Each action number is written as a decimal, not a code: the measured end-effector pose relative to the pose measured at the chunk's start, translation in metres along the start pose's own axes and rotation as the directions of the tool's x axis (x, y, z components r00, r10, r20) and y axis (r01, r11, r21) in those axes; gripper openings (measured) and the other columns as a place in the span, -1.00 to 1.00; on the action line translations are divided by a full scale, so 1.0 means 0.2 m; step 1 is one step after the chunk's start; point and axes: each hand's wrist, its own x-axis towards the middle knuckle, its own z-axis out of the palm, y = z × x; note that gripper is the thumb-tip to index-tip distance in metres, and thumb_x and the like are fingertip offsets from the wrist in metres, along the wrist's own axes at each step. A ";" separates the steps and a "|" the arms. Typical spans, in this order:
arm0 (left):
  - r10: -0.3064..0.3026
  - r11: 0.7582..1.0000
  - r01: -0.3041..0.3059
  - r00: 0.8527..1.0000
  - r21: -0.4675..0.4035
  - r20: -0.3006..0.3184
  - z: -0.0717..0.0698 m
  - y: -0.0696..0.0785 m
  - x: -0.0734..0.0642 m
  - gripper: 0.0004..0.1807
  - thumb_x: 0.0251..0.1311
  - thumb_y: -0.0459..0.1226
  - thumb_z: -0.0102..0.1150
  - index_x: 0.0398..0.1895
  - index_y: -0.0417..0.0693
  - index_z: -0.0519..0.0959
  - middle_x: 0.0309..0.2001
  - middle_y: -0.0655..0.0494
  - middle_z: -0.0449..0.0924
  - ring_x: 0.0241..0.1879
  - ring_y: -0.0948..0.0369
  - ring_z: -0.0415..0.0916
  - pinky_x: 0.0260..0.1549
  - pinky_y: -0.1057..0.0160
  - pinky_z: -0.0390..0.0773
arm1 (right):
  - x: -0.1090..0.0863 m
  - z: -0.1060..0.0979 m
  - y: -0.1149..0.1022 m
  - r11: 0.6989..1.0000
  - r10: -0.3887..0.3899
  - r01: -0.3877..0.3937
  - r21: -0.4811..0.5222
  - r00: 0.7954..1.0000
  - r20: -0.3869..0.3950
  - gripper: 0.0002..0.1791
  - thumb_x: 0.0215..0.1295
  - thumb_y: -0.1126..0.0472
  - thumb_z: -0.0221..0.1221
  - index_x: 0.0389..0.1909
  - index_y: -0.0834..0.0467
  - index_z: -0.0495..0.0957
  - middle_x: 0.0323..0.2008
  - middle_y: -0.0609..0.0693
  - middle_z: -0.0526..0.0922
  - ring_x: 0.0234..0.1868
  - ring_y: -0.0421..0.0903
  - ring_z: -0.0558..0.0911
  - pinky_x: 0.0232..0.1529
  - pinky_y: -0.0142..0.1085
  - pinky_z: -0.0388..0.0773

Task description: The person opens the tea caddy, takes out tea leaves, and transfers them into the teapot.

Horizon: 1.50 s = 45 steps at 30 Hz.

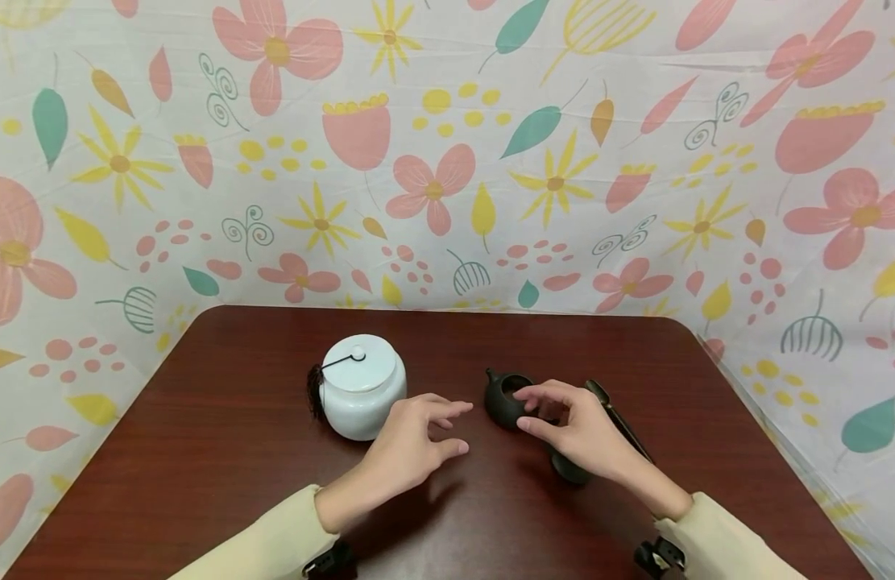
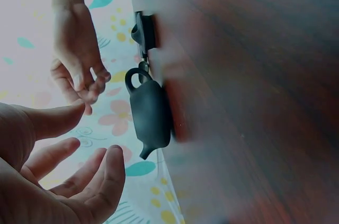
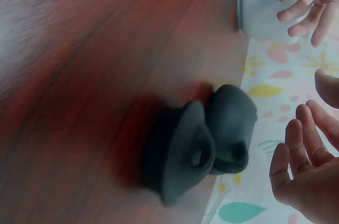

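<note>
A small dark teapot (image 1: 501, 403) stands with its top uncovered and its spout pointing to the far left. My right hand (image 1: 585, 431) hovers over its near right side, fingers loosely bent with nothing between them. Beneath that hand lies the teapot's dark lid (image 3: 180, 155), partly covered in the head view. My left hand (image 1: 418, 443) is held above the table, fingers extended and holding nothing. Just behind it is a white lidded jar (image 1: 360, 395) with a black tassel on its left. In the left wrist view the teapot (image 2: 151, 113) appears side-on, handle toward the lid (image 2: 148, 30).
A dark slim utensil with a long handle (image 1: 624, 427) lies right of the teapot, partly behind my right hand. Everything stands on a reddish-brown table (image 1: 237, 499) with rounded far corners. A flower-printed cloth (image 1: 432, 193) hangs behind the table and along its sides.
</note>
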 end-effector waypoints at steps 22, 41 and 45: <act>0.025 1.000 -0.027 0.988 -0.009 -0.152 -0.26 -0.01 -0.20 -0.51 0.10 -0.39 0.60 0.14 0.07 0.78 -0.12 0.34 0.71 -0.22 0.24 0.71 -0.31 0.26 0.68 | 0.19 0.20 -0.08 0.995 -0.078 0.075 0.066 0.996 0.035 -0.64 0.31 0.20 0.48 0.11 0.01 0.73 -0.20 -0.13 0.64 -0.30 -0.09 0.58 -0.25 -0.18 0.55; 0.086 0.996 -0.075 0.919 0.045 -0.385 -0.51 -0.07 -0.22 -0.61 0.06 -0.40 0.63 0.00 0.02 0.83 -0.32 0.24 0.67 -0.55 0.23 0.50 -0.54 0.41 0.49 | 0.31 0.35 -0.13 0.988 -0.090 0.076 0.137 0.991 0.101 -0.55 0.30 0.21 0.49 0.20 0.06 0.69 -0.07 -0.11 0.66 -0.18 -0.09 0.63 -0.18 -0.15 0.61; 0.085 0.995 -0.058 0.903 0.075 -0.420 -0.56 -0.10 -0.19 -0.62 0.07 -0.38 0.64 -0.01 0.04 0.84 -0.32 0.22 0.61 -0.50 0.24 0.45 -0.52 0.41 0.43 | 0.34 0.38 -0.14 0.984 -0.095 0.077 0.160 0.989 0.109 -0.54 0.30 0.22 0.49 0.21 0.08 0.68 -0.06 -0.08 0.67 -0.17 -0.03 0.64 -0.15 -0.07 0.63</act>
